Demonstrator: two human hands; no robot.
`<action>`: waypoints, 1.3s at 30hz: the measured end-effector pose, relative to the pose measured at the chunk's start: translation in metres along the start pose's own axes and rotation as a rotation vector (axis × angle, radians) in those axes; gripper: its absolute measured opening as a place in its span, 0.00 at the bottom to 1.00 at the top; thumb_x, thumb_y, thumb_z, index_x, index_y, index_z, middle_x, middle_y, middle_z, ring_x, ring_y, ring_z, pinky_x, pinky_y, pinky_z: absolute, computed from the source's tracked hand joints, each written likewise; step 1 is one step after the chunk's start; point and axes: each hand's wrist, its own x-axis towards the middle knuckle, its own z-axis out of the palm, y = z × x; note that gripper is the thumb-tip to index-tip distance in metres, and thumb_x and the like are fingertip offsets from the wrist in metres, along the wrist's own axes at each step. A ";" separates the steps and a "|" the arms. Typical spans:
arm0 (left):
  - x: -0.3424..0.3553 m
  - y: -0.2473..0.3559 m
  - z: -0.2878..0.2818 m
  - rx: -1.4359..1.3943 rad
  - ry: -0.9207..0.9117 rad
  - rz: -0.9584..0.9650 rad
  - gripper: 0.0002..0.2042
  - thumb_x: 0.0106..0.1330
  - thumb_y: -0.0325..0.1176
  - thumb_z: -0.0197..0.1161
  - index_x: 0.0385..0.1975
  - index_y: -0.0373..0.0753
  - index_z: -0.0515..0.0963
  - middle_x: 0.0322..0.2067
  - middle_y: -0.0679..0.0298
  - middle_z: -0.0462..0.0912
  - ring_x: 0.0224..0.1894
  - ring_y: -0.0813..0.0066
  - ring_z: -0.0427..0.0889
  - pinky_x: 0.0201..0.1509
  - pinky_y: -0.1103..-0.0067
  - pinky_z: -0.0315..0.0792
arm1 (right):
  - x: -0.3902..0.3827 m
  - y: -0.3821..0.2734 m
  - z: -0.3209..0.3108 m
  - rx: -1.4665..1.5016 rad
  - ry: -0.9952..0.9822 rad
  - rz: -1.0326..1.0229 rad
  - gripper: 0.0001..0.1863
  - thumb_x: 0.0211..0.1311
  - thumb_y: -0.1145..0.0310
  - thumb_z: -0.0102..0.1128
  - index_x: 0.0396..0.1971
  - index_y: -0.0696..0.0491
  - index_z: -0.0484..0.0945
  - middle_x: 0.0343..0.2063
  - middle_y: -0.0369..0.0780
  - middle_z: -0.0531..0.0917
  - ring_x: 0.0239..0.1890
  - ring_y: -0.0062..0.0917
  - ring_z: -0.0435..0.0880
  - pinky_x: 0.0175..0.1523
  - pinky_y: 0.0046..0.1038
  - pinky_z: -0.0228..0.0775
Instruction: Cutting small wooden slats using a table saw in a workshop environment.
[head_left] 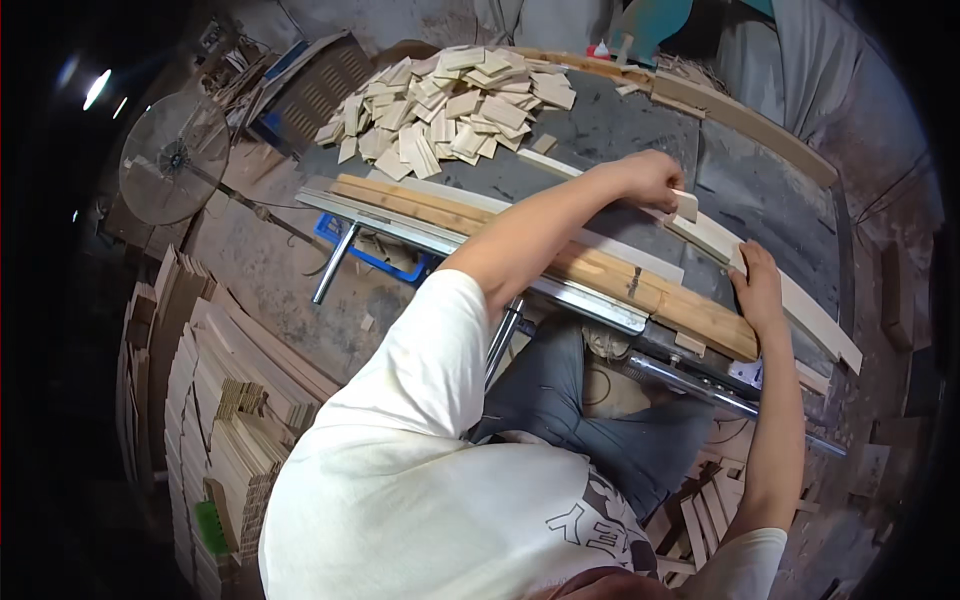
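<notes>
My left hand [655, 183] reaches across the table with its fingers closed on a small pale wooden piece [686, 206]. That piece sits against the far part of a long pale wooden strip [815, 322]. Further right and nearer me, my right hand [760, 285] grips the same strip, thumb on one side and fingers on the other. The strip lies slantwise on the dark table [745, 175]. My left fingertips are partly hidden behind the hand.
A heap of small wooden pieces [450, 110] covers the table's far left. Along the near edge run a thick wooden beam [600, 275] and a metal rail [420, 235]. Stacked boards [235, 430] stand on the floor at left, with a round fan [175, 160] beyond.
</notes>
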 end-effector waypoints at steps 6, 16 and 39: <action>-0.053 -0.059 -0.084 -0.875 0.680 -0.306 0.06 0.69 0.34 0.68 0.39 0.39 0.84 0.31 0.66 0.84 0.31 0.76 0.80 0.36 0.77 0.76 | 0.000 -0.010 -0.014 -0.056 0.010 0.030 0.28 0.65 0.65 0.65 0.64 0.59 0.74 0.68 0.53 0.71 0.71 0.48 0.67 0.75 0.42 0.59; -0.118 -0.091 -0.078 -0.932 0.804 -0.534 0.11 0.73 0.32 0.65 0.51 0.37 0.81 0.35 0.67 0.82 0.34 0.78 0.80 0.36 0.78 0.77 | 0.010 0.026 -0.013 -0.012 -0.073 0.049 0.29 0.67 0.62 0.62 0.65 0.59 0.74 0.66 0.52 0.74 0.69 0.46 0.70 0.71 0.44 0.63; -0.057 -0.012 0.031 0.307 0.283 0.067 0.24 0.69 0.44 0.68 0.63 0.45 0.76 0.62 0.62 0.78 0.63 0.56 0.75 0.66 0.62 0.68 | 0.053 -0.016 0.019 0.001 -0.028 -0.158 0.29 0.74 0.49 0.52 0.61 0.58 0.79 0.66 0.49 0.76 0.69 0.44 0.71 0.74 0.41 0.60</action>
